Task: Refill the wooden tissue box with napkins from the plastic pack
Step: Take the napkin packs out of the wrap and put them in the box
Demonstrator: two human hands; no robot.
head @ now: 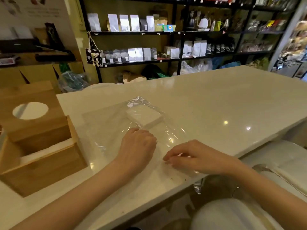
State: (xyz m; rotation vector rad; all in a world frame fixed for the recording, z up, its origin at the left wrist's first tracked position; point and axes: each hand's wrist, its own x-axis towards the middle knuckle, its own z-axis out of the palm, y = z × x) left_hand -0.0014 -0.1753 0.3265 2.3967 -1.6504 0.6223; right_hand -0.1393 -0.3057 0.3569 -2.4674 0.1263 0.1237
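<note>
Head view: left hand [137, 143] curled on limp, slippery plastic pack [116, 130], right hand [194, 157] pinching its edge; soft napkins [144, 117] best gripped by stack sides.

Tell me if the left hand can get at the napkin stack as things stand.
Probably not directly: the left hand lies just short of the napkin stack, but the clear plastic pack still wraps it.

No text can be read. At eleven o'clock a wall poster [39, 11] carries a few printed lines, too blurred to make out. At twelve o'clock the white pouches [124, 23] on the shelves [132, 33] bear small labels, perhaps price tags, and the dark bags [219, 48] at one o'clock show pale print, all illegible.
</note>
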